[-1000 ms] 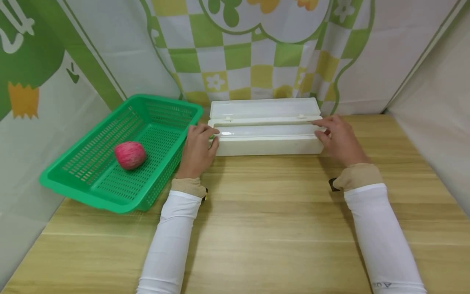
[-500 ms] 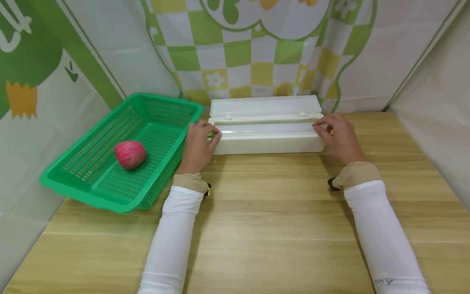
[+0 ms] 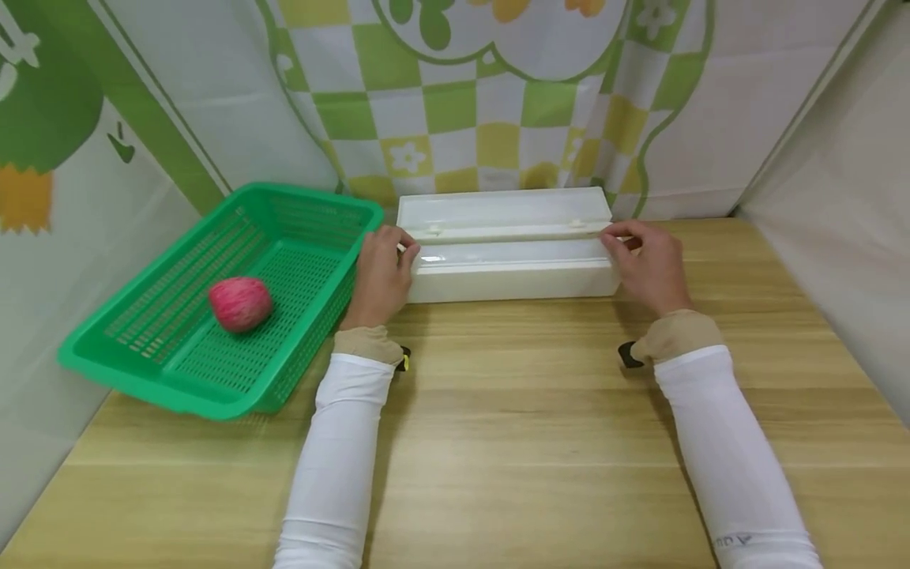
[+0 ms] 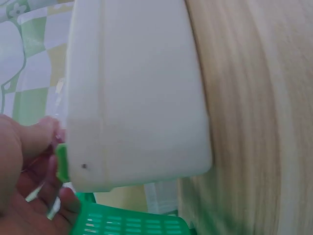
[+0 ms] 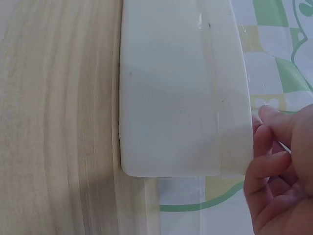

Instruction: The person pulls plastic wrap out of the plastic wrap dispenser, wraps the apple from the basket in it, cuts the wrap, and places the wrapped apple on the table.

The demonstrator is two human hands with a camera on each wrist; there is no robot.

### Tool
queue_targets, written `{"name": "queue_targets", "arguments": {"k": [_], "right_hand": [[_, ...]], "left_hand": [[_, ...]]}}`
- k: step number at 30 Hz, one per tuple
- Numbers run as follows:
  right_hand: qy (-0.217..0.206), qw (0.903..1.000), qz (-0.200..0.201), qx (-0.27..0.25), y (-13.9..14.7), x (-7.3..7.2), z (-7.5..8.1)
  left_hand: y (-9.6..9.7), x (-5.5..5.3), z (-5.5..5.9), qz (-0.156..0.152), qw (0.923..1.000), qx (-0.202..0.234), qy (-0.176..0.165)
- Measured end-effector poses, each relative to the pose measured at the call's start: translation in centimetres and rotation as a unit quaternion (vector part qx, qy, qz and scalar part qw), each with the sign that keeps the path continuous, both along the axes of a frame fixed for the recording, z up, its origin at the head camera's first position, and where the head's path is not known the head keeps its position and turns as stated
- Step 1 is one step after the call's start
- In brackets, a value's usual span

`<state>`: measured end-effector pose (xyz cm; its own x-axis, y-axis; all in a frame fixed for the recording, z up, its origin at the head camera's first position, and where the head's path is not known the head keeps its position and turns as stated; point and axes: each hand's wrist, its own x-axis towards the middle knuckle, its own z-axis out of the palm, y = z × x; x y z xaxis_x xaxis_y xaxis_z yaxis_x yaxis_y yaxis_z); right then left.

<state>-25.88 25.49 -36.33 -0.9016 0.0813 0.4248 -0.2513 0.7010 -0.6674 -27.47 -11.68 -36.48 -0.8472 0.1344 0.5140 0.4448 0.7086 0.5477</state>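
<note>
A long white cling film dispenser (image 3: 515, 284) stands at the back of the table with its lid (image 3: 505, 209) tipped back. Clear film (image 3: 498, 253) shines across its top. At the left end, my left hand (image 3: 380, 276) pinches the film's edge between thumb and fingers. A small green tab (image 4: 62, 163) sticks out beside these fingers in the left wrist view. My right hand (image 3: 650, 265) has thumb and index finger pinched together at the box's right top corner, on the film's other end. The roll inside is hidden.
To the left, a green plastic basket (image 3: 163, 399) holds a red apple (image 3: 241, 304). A checked cloth (image 3: 455, 107) hangs close behind the box. Bare wooden tabletop (image 3: 512, 442) lies in front, between the forearms.
The right thumb and index finger, apart at first, have closed together at the box's corner. The left fingers have also come together. The head view has shifted slightly; basket and apple stay put.
</note>
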Motion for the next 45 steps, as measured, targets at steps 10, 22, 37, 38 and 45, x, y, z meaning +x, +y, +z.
{"name": "queue_targets", "arguments": {"k": [10,22,37,38,45], "right_hand": [[-0.027,0.9976,0.019,-0.060,0.2,-0.5,0.3],[-0.013,0.9976,0.030,-0.061,0.0,-0.5,0.4],[0.009,0.9987,-0.027,-0.041,-0.3,-0.7,0.2],[0.009,0.9988,-0.028,-0.039,-0.3,-0.7,0.2],[0.020,0.9989,-0.036,-0.022,-0.4,-0.7,0.4]], "left_hand": [[-0.4,-0.6,-0.3,-0.028,0.9972,0.059,0.038],[-1.0,-0.4,0.2,-0.031,0.9978,0.047,0.034],[-0.3,-0.4,0.2,0.005,0.9984,0.024,0.050],[-0.2,-0.4,0.2,0.009,0.9985,0.022,0.050],[0.1,-0.3,0.6,0.036,0.9984,0.007,0.042]]}}
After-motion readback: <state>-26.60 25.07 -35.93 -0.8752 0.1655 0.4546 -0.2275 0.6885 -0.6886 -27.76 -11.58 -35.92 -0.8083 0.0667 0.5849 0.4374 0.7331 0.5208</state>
